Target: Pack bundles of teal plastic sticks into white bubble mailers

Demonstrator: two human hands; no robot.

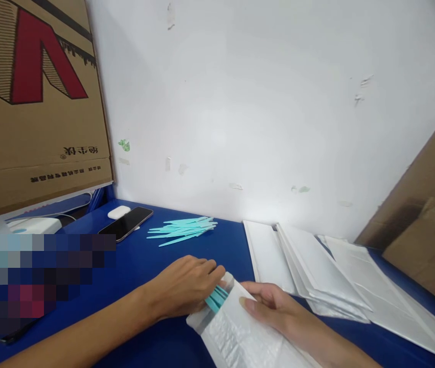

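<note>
At the bottom centre is a white padded envelope, its mouth open toward the left. My right hand grips its far side, thumb on top and fingers underneath. At the mouth, my left hand has its fingers curled round a bunch of thin teal plastic sticks. One end of the bunch is inside the envelope, and part of it is hidden by my hand. A loose pile of similar teal sticks lies on the blue table beyond my left hand.
More white padded envelopes are stacked on the right. A phone and a white oval case lie back left. Cardboard boxes stand at left and right. A white wall closes the back.
</note>
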